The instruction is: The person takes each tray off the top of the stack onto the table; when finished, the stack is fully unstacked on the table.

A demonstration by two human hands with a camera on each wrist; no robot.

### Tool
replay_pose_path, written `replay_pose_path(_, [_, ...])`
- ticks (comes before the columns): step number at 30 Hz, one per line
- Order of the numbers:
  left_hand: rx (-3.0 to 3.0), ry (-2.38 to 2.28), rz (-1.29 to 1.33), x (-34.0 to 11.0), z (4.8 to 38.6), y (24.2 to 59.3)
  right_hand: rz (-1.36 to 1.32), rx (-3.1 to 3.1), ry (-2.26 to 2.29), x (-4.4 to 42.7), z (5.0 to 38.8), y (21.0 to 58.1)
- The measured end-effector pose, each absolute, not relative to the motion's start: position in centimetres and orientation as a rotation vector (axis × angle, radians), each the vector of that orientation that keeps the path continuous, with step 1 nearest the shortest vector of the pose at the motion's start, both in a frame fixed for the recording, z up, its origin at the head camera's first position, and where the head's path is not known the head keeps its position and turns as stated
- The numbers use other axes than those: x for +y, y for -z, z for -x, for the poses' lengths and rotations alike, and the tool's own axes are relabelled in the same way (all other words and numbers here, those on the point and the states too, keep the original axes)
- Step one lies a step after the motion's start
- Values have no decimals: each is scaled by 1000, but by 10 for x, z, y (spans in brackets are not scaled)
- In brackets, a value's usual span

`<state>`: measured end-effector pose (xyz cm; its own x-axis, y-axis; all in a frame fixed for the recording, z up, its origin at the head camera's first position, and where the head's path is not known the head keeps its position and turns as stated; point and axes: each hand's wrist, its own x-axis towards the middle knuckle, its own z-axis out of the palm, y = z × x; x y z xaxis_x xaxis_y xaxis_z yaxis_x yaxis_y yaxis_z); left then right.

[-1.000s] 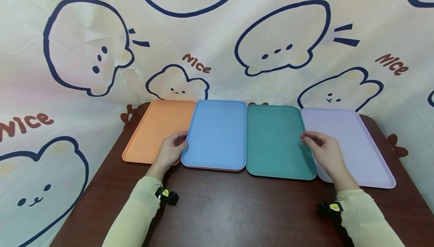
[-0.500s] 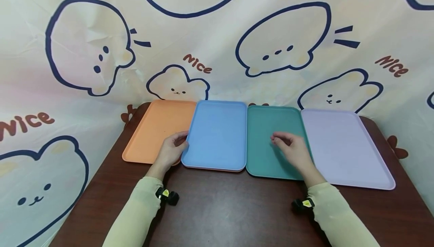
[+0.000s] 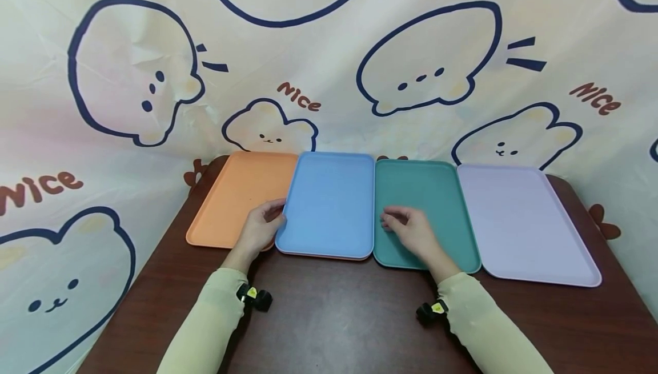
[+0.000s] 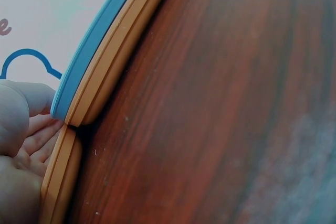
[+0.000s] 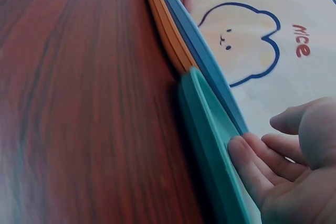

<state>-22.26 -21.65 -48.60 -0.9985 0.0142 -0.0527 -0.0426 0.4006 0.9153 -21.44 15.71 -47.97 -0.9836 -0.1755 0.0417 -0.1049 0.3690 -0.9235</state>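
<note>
In the head view a blue tray (image 3: 329, 202) lies on top of an orange tray, whose side (image 4: 113, 51) shows beneath it in the left wrist view. My left hand (image 3: 259, 225) holds the blue tray's left edge, thumb on the near side; the contact of the other fingers is partly hidden. A second orange tray (image 3: 226, 214) lies left of the stack, under that hand. Over the green tray (image 3: 452, 220), close to its left side, hovers my right hand (image 3: 413, 231). Its fingers are loosely bent with nothing between them, the thumb apart from them in the right wrist view.
A lilac tray (image 3: 524, 220) lies at the right end of the row, beside the green one. All sit toward the back of a dark brown wooden table (image 3: 334, 317). A cream curtain (image 3: 339, 77) with printed cartoon figures stands right behind them.
My right hand has moved left, from the border of the green and lilac trays to the green tray's left part. The left hand and the trays stay where they were.
</note>
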Motion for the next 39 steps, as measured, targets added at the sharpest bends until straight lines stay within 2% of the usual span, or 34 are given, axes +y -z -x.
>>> replay_pose_path(18, [2582,-1687,27,-216,221,484,43,2672,1565,122,218,480])
replay_pose_path(23, [2536,-1716,-28,-215,221,484,-79,2796,1565,127,220,477])
replay_pose_path(39, [2549,-1699,-50,-220,221,486,-142,2827,1649,167,215,473])
